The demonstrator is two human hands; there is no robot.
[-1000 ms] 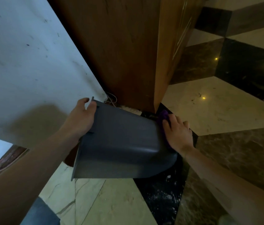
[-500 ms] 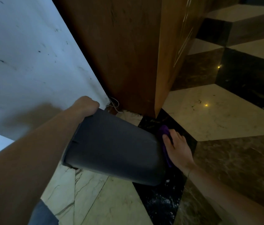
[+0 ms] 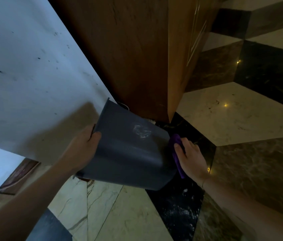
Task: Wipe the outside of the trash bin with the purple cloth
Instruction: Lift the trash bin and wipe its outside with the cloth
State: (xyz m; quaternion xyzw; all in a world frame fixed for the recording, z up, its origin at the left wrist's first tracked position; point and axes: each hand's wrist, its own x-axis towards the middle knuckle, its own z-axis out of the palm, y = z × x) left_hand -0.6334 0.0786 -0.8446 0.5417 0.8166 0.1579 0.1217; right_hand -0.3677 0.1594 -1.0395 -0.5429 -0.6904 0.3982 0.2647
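Note:
A dark grey trash bin (image 3: 128, 150) is held tipped on its side above the floor, its rim to the upper left and its base to the right. A pale scuffed patch shows on its upper side. My left hand (image 3: 85, 146) grips the bin's rim. My right hand (image 3: 192, 159) presses the purple cloth (image 3: 176, 153) flat against the bin's base; most of the cloth is hidden between palm and bin.
A white wall (image 3: 24, 75) fills the left. A brown wooden cabinet (image 3: 128, 49) stands right behind the bin. The floor has cream (image 3: 232, 110), black (image 3: 177, 214) and brown marble tiles. A loose cable (image 3: 123, 105) lies at the cabinet's foot.
The bin has been turned in my left hand, so a side with a pale scuffed patch now faces up. My right hand with the cloth stays against the base.

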